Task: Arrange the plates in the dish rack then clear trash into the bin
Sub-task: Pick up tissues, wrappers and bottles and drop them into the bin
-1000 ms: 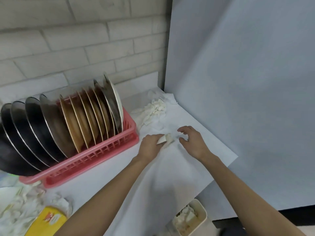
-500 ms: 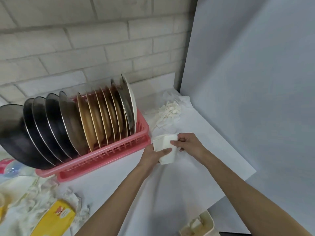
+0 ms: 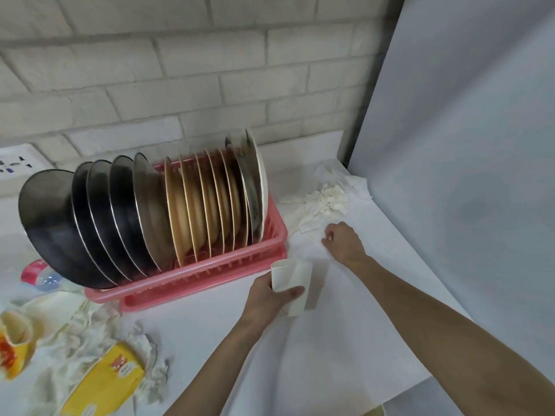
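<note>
A pink dish rack [image 3: 210, 274] stands on the white table, filled with several upright plates [image 3: 192, 202], dark, steel, tan and white. My left hand [image 3: 267, 298] grips a white paper cup [image 3: 292, 280] just right of the rack's front corner. My right hand [image 3: 344, 240] hovers with loosely curled fingers over the table beside a pile of torn white paper scraps [image 3: 324, 199], holding nothing visible. The bin shows only as a sliver [image 3: 374, 411] at the bottom edge.
At the left lie crumpled tissues [image 3: 90, 340], a yellow carton [image 3: 102, 382], a yellow-red paper cup [image 3: 15, 340] and a plastic bottle [image 3: 42, 276]. A grey panel [image 3: 465, 175] walls the right side; the table edge [image 3: 420, 382] runs close by.
My left hand picked up the white paper cup and now holds it alone. My right hand let go of it and moved back toward the paper scraps. The camera tilted up.
</note>
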Motion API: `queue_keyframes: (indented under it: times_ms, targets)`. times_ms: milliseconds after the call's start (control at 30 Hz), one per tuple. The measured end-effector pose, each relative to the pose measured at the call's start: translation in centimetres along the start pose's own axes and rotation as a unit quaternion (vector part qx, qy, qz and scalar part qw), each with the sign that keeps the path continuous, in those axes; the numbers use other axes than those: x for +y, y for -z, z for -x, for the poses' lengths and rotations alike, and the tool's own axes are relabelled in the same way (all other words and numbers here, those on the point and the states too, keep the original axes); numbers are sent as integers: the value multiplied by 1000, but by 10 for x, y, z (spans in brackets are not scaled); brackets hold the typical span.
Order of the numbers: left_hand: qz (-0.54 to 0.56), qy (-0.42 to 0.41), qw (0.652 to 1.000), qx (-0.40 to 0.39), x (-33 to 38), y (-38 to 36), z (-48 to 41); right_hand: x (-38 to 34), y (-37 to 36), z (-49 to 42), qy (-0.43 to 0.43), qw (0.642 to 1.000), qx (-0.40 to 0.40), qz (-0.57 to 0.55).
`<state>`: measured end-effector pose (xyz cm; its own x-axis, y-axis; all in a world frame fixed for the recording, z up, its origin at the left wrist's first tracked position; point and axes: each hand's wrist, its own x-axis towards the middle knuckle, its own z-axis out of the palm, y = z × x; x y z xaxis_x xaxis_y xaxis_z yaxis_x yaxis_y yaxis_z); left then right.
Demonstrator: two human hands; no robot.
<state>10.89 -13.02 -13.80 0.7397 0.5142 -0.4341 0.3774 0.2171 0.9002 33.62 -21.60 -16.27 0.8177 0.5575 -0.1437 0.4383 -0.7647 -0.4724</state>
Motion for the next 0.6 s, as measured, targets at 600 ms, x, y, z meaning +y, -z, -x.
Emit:
queue_keyframes:
  times_ms: [600]
  targets:
    - [0,11,1000,-23,-8,-7,4,29,82,104,-31,928,101,-358]
